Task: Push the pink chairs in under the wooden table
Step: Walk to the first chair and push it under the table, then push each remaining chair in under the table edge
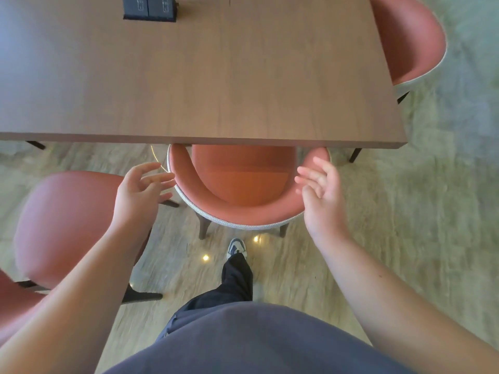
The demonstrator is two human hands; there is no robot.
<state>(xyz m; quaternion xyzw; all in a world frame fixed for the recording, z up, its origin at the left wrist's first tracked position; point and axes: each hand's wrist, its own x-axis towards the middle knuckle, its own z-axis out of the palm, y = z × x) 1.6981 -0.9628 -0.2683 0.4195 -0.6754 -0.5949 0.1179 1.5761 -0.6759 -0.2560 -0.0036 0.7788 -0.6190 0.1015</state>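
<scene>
we stand at the near edge of the wooden table (205,76). middle pink chair (237,190) sits partly under that edge, seat front hidden, curved back toward us. left hand (140,193) and right hand (322,193) flank the chair back, fingers spread and loose, gripping nothing; contact unclear. second pink chair (67,222) stands left of the table's near edge, out on the floor. third pink chair (407,39) sits tucked at the table's right side. black box (149,8) on the far tabletop.
</scene>
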